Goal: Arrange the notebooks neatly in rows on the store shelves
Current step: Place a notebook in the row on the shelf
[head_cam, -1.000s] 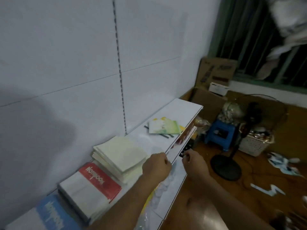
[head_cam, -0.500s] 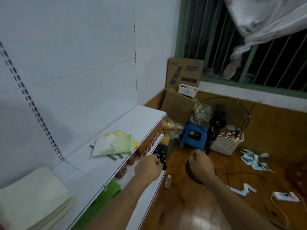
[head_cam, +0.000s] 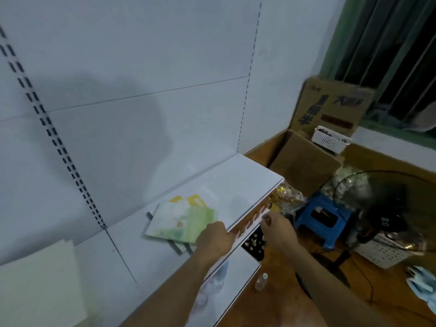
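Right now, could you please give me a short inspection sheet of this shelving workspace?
Surface: white top shelf, mostly bare toward its right end.
Job's things: green notebook lying askew over yellow ones; pale stack at left.
Clutter: dark pens under the notebooks; small bottle on the floor.
Hands: left hand at the shelf's front edge; right hand just beyond it; grips unclear.
Cables: black cord across the floor.
Surroundings: blue stool, fan, cardboard boxes, white baskets.

Green-white notebook [head_cam: 181, 220], blue stool [head_cam: 323, 218]

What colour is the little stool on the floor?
Blue with a black middle, the stool is clearest in the head view.
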`<state>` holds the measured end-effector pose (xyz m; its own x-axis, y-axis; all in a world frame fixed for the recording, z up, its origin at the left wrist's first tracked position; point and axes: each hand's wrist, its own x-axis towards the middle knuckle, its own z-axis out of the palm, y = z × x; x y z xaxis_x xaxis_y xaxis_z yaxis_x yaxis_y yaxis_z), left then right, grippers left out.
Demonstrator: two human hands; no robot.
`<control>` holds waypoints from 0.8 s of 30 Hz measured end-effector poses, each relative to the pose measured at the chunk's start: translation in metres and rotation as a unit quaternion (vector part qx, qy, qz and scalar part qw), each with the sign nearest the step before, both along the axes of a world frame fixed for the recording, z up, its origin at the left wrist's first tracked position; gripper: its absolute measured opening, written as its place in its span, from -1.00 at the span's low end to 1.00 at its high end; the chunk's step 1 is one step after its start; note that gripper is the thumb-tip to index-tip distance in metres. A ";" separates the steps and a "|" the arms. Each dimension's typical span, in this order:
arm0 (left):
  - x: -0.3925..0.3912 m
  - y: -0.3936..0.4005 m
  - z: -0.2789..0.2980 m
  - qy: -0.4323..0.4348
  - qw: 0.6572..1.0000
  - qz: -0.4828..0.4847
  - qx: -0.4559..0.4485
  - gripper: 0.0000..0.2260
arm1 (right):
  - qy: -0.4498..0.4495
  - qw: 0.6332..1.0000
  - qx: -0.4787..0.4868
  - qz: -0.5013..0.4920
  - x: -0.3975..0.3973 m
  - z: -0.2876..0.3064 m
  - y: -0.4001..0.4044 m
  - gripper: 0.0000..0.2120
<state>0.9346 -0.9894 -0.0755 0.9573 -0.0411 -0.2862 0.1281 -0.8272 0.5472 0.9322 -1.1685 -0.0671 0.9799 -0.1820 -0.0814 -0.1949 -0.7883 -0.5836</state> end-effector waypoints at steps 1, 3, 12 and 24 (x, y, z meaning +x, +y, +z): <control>0.009 0.007 -0.004 0.021 1.000 0.002 0.013 -0.60 | 0.004 1.000 -0.006 0.025 0.016 -0.001 0.008 -0.85; 0.023 0.023 -0.013 0.054 0.998 0.012 0.032 -0.57 | 0.010 0.997 -0.028 0.072 0.049 -0.007 0.026 -0.81; 0.022 0.086 -0.039 0.130 0.952 0.264 -0.085 -0.69 | 0.048 0.956 -0.084 0.276 0.129 -0.052 0.109 -0.54; 0.010 0.037 -0.056 0.057 0.928 0.367 -0.031 -0.63 | 0.081 0.945 -0.065 0.310 0.134 -0.081 0.109 -0.56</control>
